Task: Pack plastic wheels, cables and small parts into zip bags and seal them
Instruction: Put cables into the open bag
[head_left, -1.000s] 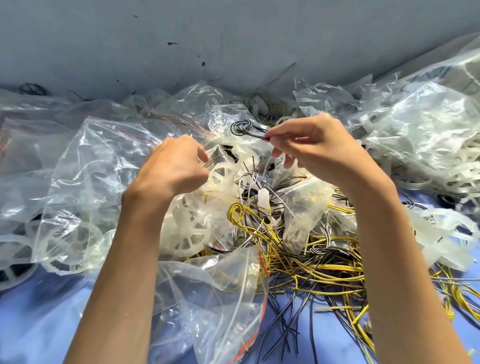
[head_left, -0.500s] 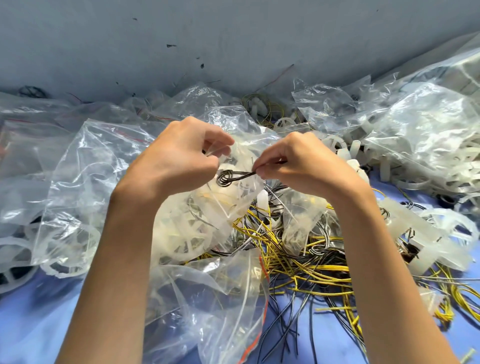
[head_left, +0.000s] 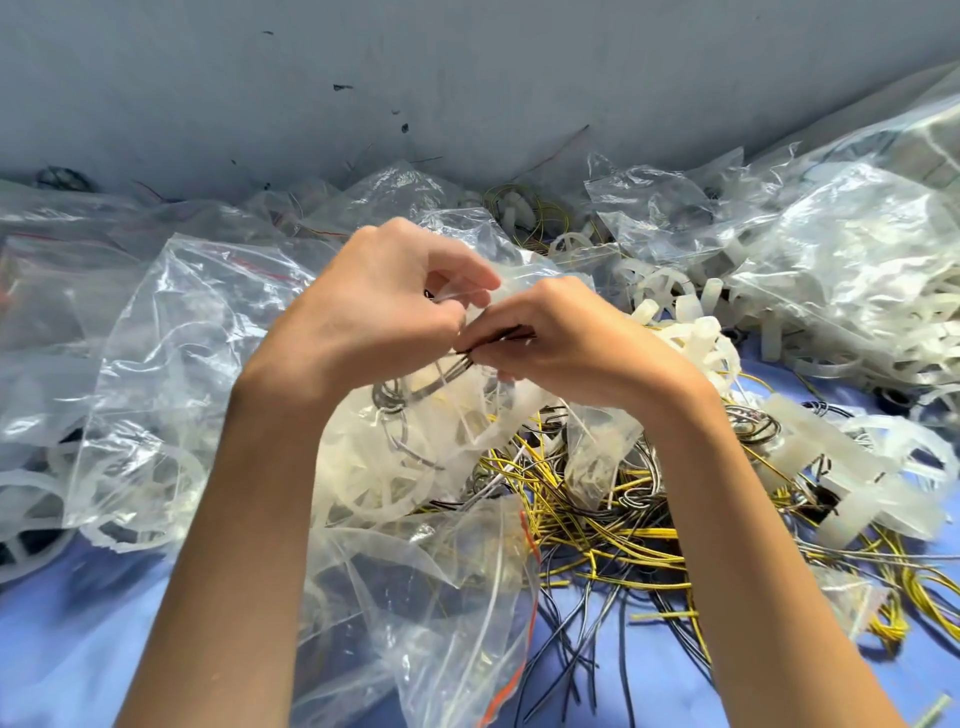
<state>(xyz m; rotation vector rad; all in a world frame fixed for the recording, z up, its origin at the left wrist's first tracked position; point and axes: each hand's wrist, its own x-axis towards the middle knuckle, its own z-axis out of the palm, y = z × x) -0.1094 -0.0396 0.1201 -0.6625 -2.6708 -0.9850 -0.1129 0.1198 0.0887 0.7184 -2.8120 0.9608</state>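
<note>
blue tabletop (head_left: 62, 649) under a grey wall (head_left: 467, 78) bears heaps of crumpled bags. at centre the left hand (head_left: 384, 306) curls its fingers round the mouth of a clear zip bag of translucent white plastic wheels (head_left: 415, 457). just beside it, at 3 o'clock, the right hand (head_left: 561, 343) pinches a thin black coiled cable (head_left: 498, 336) (its loops show through the bag's film). loose yellow and black wires (head_left: 597, 525) lie at 5 o'clock.

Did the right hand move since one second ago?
Yes. The right hand moved down and left, further below the dark spot on the grey wall, nearer the left hand.
</note>
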